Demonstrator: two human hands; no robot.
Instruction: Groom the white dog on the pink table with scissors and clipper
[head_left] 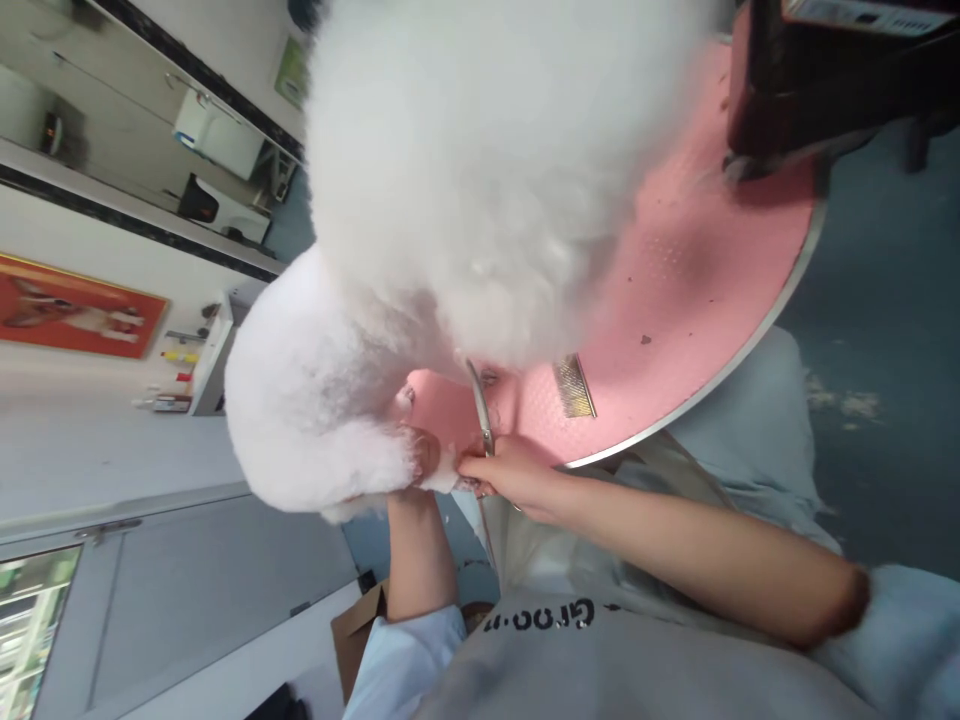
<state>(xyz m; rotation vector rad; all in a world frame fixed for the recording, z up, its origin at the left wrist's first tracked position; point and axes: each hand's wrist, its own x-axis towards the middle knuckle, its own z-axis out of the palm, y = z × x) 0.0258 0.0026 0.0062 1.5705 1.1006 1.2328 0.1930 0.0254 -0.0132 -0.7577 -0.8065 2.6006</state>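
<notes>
A fluffy white dog stands on a round pink grooming table, its big blurred head filling the upper middle of the view. My left hand is closed around one of the dog's legs, partly covered by the fur. The white paw end sticks out towards my other hand. In my right hand is a pair of curved scissors, held close beside that paw. Their blades point away from me over the table; the handles are mostly hidden by my fingers.
A metal comb lies on the table near its metal rim. A black object stands at the table's far right. Left are a wall shelf with bottles, a red picture and a grey door. Below is a cardboard box.
</notes>
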